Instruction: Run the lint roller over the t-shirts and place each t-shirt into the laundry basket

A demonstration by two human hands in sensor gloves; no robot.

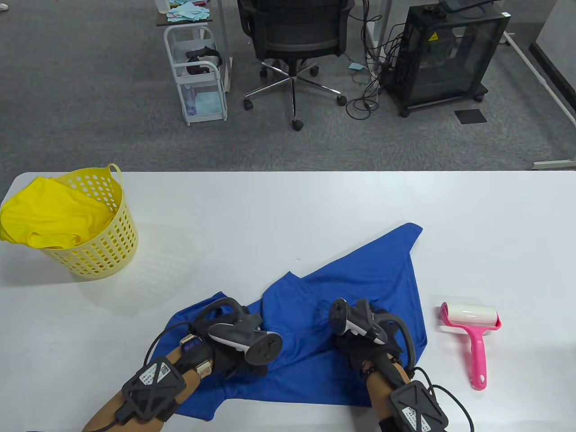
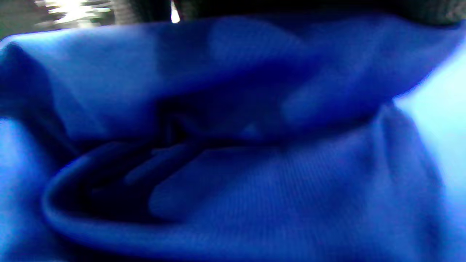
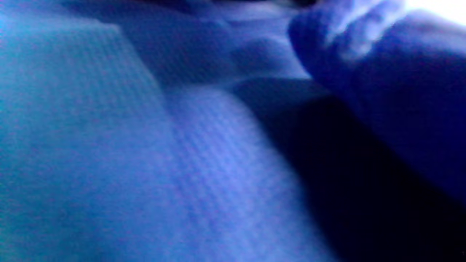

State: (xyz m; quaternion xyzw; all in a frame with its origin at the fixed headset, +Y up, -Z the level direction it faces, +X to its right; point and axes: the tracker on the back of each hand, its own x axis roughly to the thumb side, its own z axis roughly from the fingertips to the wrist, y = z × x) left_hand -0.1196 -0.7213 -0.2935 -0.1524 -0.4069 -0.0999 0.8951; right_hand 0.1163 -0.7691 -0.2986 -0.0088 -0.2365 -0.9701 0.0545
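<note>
Far to the left of the left hand (image 1: pixel 234 346), the yellow laundry basket (image 1: pixel 105 243) is holding a yellow t-shirt (image 1: pixel 49 218). Both hands are resting on the rumpled blue t-shirt (image 1: pixel 360 274), but trackers are hiding the fingers, so neither grasp can be told. Just right of the right hand (image 1: pixel 360 346), the pink lint roller (image 1: pixel 472 333) is lying untouched on the table (image 1: pixel 288 202).

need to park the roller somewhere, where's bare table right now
Bare: the wide strip between the yellow laundry basket and the blue t-shirt, and the far right corner beyond the pink lint roller. Crowded: the near middle, where both hands are on the shirt.
</note>
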